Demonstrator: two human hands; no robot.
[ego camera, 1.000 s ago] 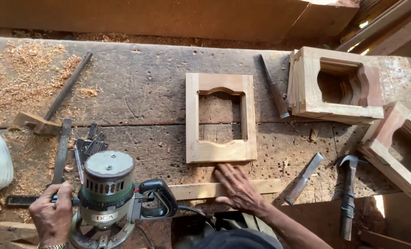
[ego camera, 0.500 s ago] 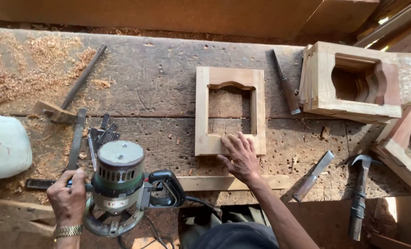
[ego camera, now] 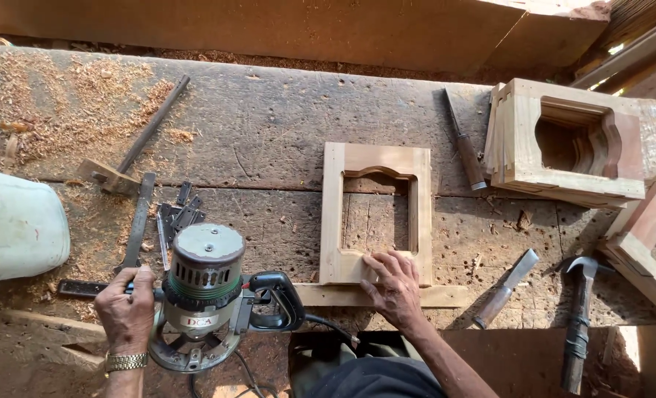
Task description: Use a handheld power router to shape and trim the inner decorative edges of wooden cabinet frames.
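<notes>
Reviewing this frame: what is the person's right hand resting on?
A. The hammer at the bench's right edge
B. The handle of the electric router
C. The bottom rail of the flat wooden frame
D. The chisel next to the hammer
C: the right hand lies flat on the bottom rail of the flat wooden frame, while the left hand is the one at the electric router; hammer and chisel lie untouched.

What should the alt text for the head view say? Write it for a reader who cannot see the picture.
Seen from above, a person's right hand presses on the bottom rail of a small wooden frame lying flat on a worn workbench, while the left hand grips a handle of an electric router. Chisels, a hammer, wood shavings and box-like wooden pieces lie around.
</notes>
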